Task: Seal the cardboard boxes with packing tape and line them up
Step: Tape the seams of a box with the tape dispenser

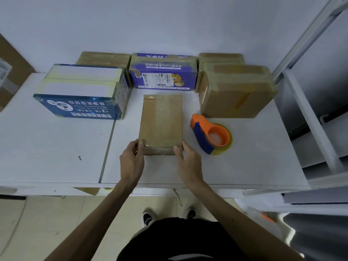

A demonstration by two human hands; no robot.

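**White table, flat brown box held at its near end**

White table (56, 147) against a pale wall, a seam running down the top left of centre. From my remote seat I see a flat brown box (162, 121) lying lengthwise in the middle of the table, tape over its top. My left hand (131, 159) grips the near left corner, thumb on top; my right hand (188, 159) grips the near right corner, thumb on the near face. Both hands are closed on the box, which rests on the table.

Just right of it, apart from it, the tape dispenser (211, 134), orange and blue with a yellowish roll, lies on its side, untouched.

Back row: blue and white box (82, 91) at left, a brown box (103, 58) behind it, purple box (162, 72) with a shipping label and a bear drawing in the middle, big brown taped box (237, 91) at right with another brown one (220, 57) behind it. The purple box sits just beyond the far end of the flat box.

Metal shelving (310, 113) at far right. Tiled floor (47, 223) and shoes (148, 218) below the table edge.
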